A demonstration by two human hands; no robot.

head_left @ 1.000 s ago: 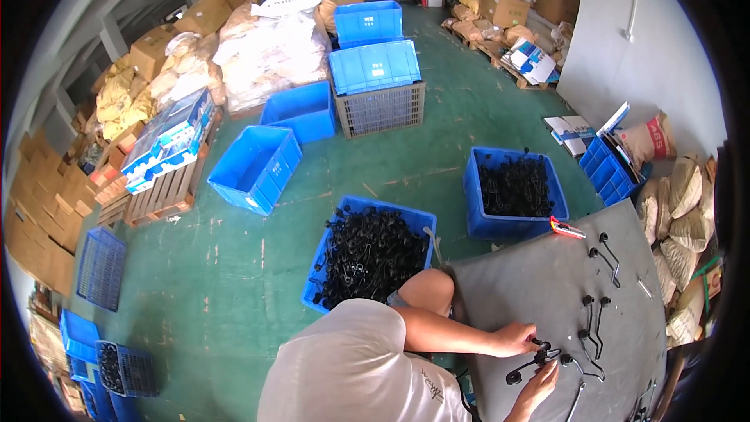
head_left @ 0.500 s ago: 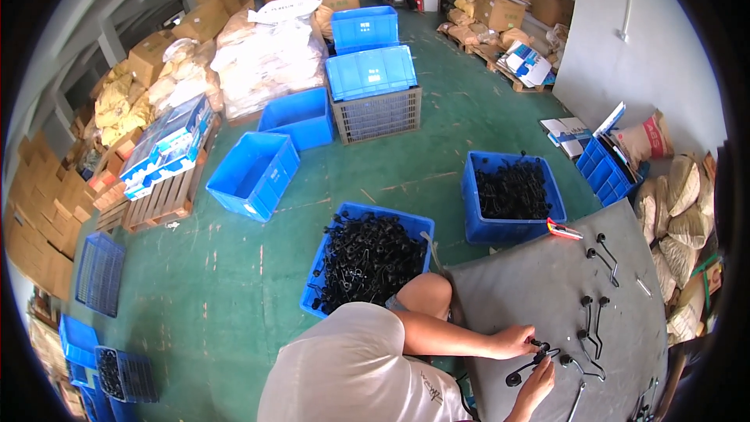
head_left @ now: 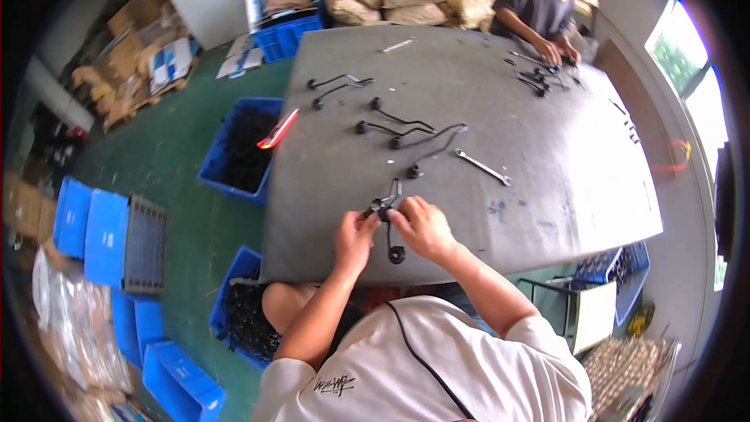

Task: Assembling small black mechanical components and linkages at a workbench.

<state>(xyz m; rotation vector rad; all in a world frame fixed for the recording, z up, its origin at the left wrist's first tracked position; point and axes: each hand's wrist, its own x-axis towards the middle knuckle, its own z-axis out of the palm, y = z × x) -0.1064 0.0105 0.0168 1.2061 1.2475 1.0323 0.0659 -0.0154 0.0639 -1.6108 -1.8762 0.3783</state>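
Observation:
My left hand [head_left: 355, 239] and my right hand [head_left: 423, 228] are close together over the near part of the grey table. Both are closed on a black bent-rod part [head_left: 397, 254] with round ends. One round end hangs toward me, while another bent section points away. The fingers partly cover the middle, where the thumbs meet. Just beyond lie several similar black bent rods [head_left: 400, 134] with thick round ends. A double-ended spanner [head_left: 483, 168] lies to the right of them, apart from both hands.
The grey table [head_left: 547, 180] fills the middle. A red and white tool [head_left: 277, 130] rests at its left edge. Blue bins [head_left: 207, 160] of black parts stand on the floor to the left. Across the table a co-worker [head_left: 539, 8] handles similar parts.
The view has swung to the right, so the table and the co-worker now show in full. Both hands still hold the black part, with the right hand now at its middle.

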